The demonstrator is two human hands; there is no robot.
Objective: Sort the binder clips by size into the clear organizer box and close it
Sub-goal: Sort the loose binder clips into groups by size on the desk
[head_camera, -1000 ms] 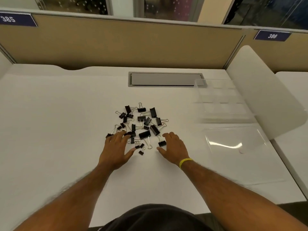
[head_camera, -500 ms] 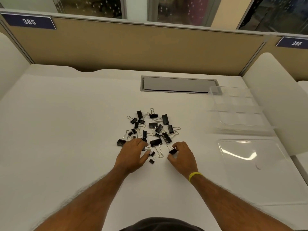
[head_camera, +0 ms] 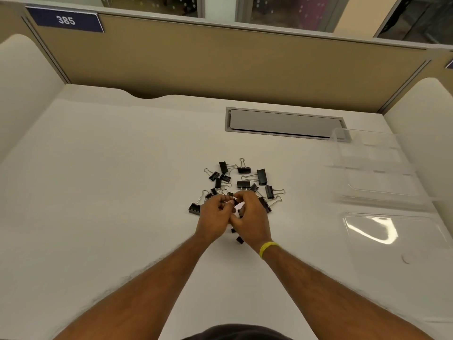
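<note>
Several black binder clips of different sizes lie in a loose pile on the white desk. My left hand and my right hand meet at the near edge of the pile, fingers curled around small clips pinched between them. Two small clips lie just under my right wrist. The clear organizer box stands open at the right, its compartments holding nothing, and its clear lid lies flat in front of it.
A grey cable hatch is set into the desk behind the pile. Tan partition walls close the back, and white curved dividers stand at both sides. The right divider is right beside the box.
Both hands have come together from a spread position at the pile's near edge and closed on small clips. The camera has swung left, shifting the scene right.
</note>
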